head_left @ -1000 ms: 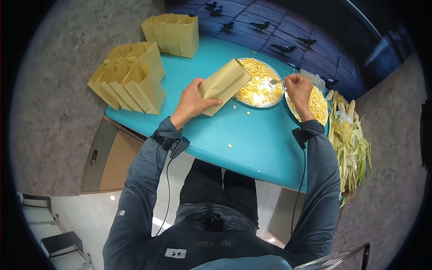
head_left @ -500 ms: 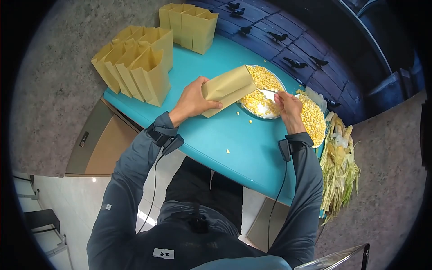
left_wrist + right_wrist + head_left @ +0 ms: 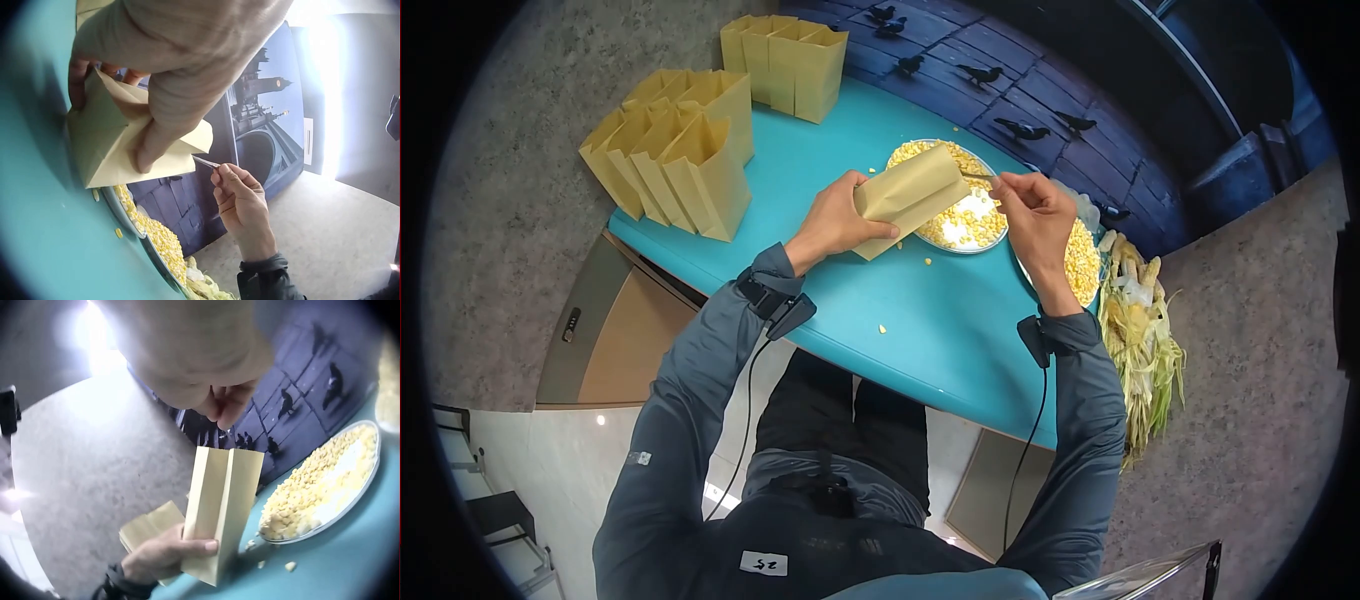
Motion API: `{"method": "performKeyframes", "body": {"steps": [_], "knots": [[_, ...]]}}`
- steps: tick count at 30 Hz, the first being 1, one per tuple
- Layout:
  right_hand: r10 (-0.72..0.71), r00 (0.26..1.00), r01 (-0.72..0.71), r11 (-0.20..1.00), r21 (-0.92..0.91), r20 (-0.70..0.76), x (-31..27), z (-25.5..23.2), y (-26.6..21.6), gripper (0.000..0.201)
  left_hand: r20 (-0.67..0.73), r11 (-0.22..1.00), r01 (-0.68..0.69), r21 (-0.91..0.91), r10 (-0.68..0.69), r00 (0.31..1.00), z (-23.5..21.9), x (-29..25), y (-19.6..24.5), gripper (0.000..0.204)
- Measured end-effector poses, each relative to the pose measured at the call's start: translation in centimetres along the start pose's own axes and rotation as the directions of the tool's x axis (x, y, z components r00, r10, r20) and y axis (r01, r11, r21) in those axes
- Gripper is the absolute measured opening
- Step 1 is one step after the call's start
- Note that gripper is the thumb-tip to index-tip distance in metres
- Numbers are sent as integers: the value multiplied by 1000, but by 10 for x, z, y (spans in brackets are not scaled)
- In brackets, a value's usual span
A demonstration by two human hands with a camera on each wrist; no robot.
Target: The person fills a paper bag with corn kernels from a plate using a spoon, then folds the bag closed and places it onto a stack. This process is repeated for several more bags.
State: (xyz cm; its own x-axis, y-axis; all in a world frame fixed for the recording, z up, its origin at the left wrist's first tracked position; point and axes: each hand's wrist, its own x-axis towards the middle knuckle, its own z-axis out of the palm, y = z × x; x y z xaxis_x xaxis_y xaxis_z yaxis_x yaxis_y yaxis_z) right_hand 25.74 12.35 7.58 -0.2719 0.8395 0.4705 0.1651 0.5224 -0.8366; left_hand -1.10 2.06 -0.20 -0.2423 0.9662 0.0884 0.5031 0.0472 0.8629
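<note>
My left hand (image 3: 837, 222) grips a brown paper bag (image 3: 908, 192) by its lower part, thumb on the near side and fingers behind. The bag tilts, its mouth leaning right over a round plate (image 3: 960, 249) of yellow corn kernels. My right hand (image 3: 1040, 218) pinches the thin handle of a metal spoon (image 3: 206, 162) between thumb and fingertips. In the left wrist view, the spoon reaches into the bag's mouth, and its bowl is hidden there. Seen from the right wrist, the bag (image 3: 222, 500) stands nearly upright, with the right fingers (image 3: 228, 412) just above its opening.
A second plate of corn kernels (image 3: 1083, 262) lies partly under my right forearm. Corn husks and cobs (image 3: 1140, 330) hang at the table's right edge. Several standing paper bags (image 3: 685, 160) fill the left side, with more bags (image 3: 785, 70) behind. Loose kernels (image 3: 882, 329) dot the turquoise table (image 3: 840, 300).
My right hand has moved left from the corn to the bag's mouth, bringing the spoon with it. The left hand keeps holding the bag, which now leans lower. The head view has shifted slightly.
</note>
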Motion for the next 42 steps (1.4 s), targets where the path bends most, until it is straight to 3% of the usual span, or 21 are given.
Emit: {"method": "performKeyframes", "body": {"steps": [1, 2, 5, 7, 9, 10, 11, 13, 16, 22, 27, 31, 34, 35, 38, 39, 41, 42], "knots": [[-120, 993, 117, 989, -94, -24, -3, 0, 0, 8, 3, 1000, 0, 1, 0, 1000, 0, 0, 0, 83], [-115, 993, 113, 989, -94, -26, -4, -2, 2, 8, -9, 1000, 2, 4, -2, 1000, 0, -1, 0, 82], [-118, 991, 74, 865, -496, -59, 4, -27, 12, 14, -25, 1000, 5, 5, -5, 1000, -1, -4, -5, 81], [-62, 993, 7, 875, -483, -98, 4, -40, 40, 16, -30, 1000, -2, 3, 2, 1000, -6, -6, -9, 81], [136, 977, -203, 820, -536, -161, 4, -50, 60, 15, -69, 1000, -2, -25, 0, 998, -10, -9, -11, 80], [210, 957, -276, 871, -406, -199, 5, -51, 72, 13, -66, 1000, -10, -21, 9, 998, -12, -9, -11, 80], [212, 955, -280, 871, -404, -207, 5, -50, 85, 13, -73, 999, -10, -50, 7, 997, -14, -10, -13, 79], [396, 892, -432, 889, -150, -219, 4, -36, 91, 10, -72, 997, -14, -72, 9, 997, -15, -13, -15, 79], [457, 866, -465, 885, 7, -203, 0, -5, 90, 8, -67, 998, 0, -55, -3, 998, -18, -13, -18, 79], [625, 772, -561, 756, 339, -115, 5, 29, 99, 10, -82, 1000, -9, -20, 7, 997, -29, -16, -31, 80], [690, 717, -583, 671, 459, -98, 10, 16, 93, 9, -75, 999, 5, -40, -8, 997, -38, -15, -33, 83], [639, 764, -547, 715, 437, -90, 18, -4, 65, 9, -61, 1000, -4, -30, 2, 998, -28, -8, -29, 85], [502, 861, -422, 795, 437, -82, 21, -15, 27, 12, -43, 999, -33, -29, 32, 999, -16, -5, -21, 86], [501, 861, -420, 796, 436, -86, 20, -15, 15, 12, -22, 999, -10, -49, 9, 1000, -13, -5, -16, 81], [250, 965, -228, 949, 220, -81, 12, -10, -8, 15, 12, 996, 6, -88, -5, 1000, -3, -3, -10, 78], [250, 965, -227, 949, 219, -84, 8, -9, -9, 15, 21, 994, 2, -107, 0, 1000, 0, -2, -9, 78], [-84, 996, 84, 996, 35, -20, 2, -5, -8, 10, 24, 993, 0, -120, 3, 1000, 2, -2, -8, 77], [-137, 986, 137, 991, -6, -92, 0, -4, -13, 10, 24, 991, 0, -134, 4, 1000, 3, -2, -8, 77]]}}
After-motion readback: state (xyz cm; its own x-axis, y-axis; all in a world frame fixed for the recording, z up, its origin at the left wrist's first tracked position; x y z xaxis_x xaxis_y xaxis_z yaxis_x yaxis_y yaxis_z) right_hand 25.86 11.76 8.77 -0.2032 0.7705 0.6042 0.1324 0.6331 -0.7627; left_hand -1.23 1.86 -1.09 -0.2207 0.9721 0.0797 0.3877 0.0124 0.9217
